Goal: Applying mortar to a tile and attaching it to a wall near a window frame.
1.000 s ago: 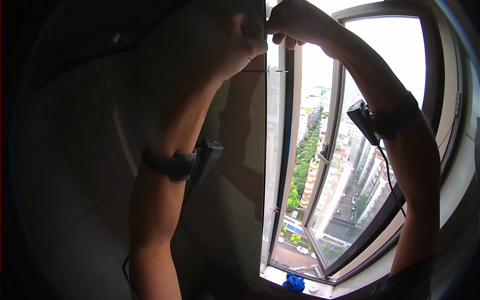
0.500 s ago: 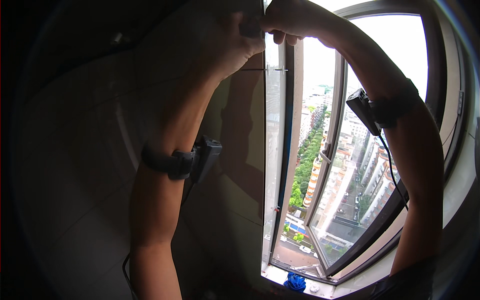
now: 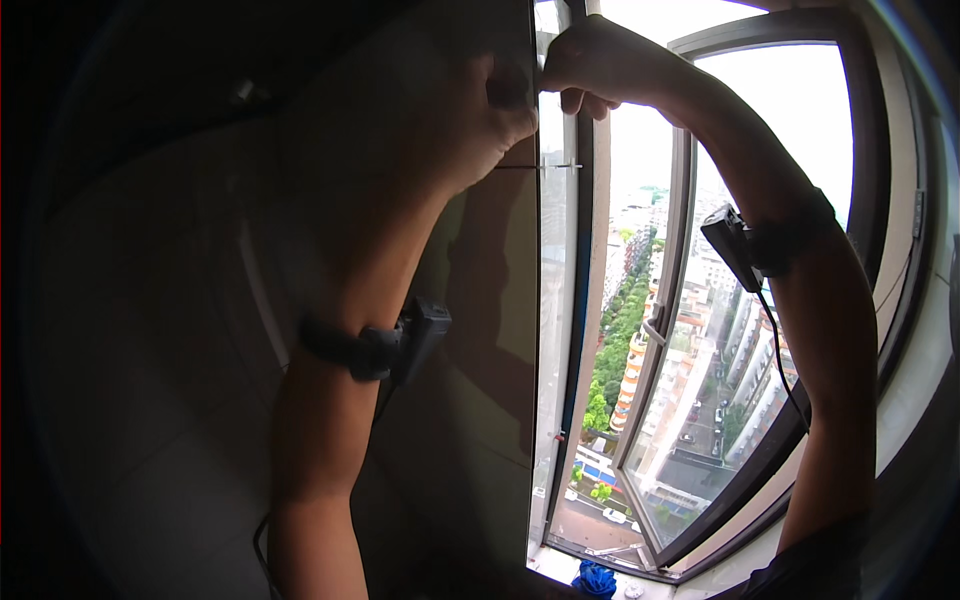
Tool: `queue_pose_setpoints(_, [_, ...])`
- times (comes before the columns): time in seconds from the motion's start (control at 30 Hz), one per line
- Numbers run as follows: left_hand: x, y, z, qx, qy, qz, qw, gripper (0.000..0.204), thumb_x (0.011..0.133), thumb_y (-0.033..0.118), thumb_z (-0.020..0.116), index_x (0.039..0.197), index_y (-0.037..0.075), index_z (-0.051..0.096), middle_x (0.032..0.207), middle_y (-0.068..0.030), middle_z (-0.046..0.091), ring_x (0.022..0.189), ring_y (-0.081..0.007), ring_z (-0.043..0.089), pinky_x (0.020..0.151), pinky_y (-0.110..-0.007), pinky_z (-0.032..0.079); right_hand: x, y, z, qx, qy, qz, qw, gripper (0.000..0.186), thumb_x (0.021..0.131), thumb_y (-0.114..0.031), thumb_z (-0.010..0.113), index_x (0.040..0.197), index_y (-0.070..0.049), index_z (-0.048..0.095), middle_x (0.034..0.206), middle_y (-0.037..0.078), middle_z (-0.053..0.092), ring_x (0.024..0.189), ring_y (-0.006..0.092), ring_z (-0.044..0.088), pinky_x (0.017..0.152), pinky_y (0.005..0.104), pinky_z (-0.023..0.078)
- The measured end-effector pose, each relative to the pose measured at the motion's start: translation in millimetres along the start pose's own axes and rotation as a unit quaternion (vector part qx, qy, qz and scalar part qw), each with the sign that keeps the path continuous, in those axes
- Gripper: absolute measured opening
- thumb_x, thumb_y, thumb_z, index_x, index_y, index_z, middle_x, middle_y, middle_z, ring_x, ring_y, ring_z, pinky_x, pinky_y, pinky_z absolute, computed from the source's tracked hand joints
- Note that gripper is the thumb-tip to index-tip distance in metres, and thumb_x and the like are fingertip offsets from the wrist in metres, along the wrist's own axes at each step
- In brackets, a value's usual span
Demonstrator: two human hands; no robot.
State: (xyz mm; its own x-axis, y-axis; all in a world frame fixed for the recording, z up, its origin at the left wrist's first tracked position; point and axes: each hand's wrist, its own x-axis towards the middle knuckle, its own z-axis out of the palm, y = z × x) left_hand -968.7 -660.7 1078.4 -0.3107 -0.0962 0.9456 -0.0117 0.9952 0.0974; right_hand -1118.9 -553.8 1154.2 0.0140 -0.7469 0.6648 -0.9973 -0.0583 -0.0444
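Both my arms reach up to the vertical edge of a dark tiled wall (image 3: 490, 380) beside a window. My left hand (image 3: 495, 125) is closed at that edge, thumb and fingers bent around a small dark patch that is too shaded to name. Opposite it, my right hand (image 3: 605, 68) is curled into a loose fist on the window side, its knuckles close to the edge. Whatever it grips is hidden. Just below the hands a thin stick-like piece (image 3: 560, 166) juts from the wall edge across the narrow bright return.
An opened window sash (image 3: 660, 400) with a handle stands to the right, high above a street with buildings and trees. A crumpled blue thing (image 3: 595, 578) and a small white piece (image 3: 633, 590) lie on the sill. Black strapped devices with cables sit on both forearms.
The whole view has shifted slightly, so hands, wall edge and window appear a little lower and further right. Both hands stay closed at the wall edge.
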Motion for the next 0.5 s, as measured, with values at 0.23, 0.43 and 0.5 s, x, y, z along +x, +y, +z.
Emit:
queue_pose_setpoints(0.23, [-44,-18,11,-0.062,0.095,0.056,0.992,0.026,0.087,0.016,0.075,0.108,0.002,0.066,0.099,-0.0056,0.067,0.095,-0.0163,0.064,0.087,-0.029,0.05,-25,30,-17,0.073,0.228,-0.065,0.969,0.024,0.092,-0.023,0.066,0.085,0.0,0.068,0.075,0.009,0.07,0.062,0.0141,0.067,0.059,0.027,0.054])
queue_pose_setpoints(0.43, [-186,-68,-33,-0.08,0.092,-0.075,0.99,0.014,0.095,0.007,0.067,0.106,-0.001,0.067,0.104,-0.0056,0.065,0.097,-0.0123,0.06,0.089,-0.027,0.048,-209,50,36,0.069,0.141,0.022,0.987,0.018,0.093,-0.018,0.069,0.102,-0.003,0.065,0.077,0.006,0.067,0.062,0.0146,0.065,0.066,0.0282,0.053])
queue_pose_setpoints(0.5, [-281,-117,-77,0.013,0.054,-0.157,0.986,0.02,0.097,0.007,0.065,0.113,-0.005,0.064,0.109,-0.008,0.065,0.099,-0.0145,0.06,0.092,-0.03,0.049,-291,63,109,0.166,0.124,0.074,0.976,0.01,0.094,-0.012,0.068,0.094,-0.002,0.065,0.07,0.004,0.065,0.057,0.0114,0.061,0.061,0.026,0.05])
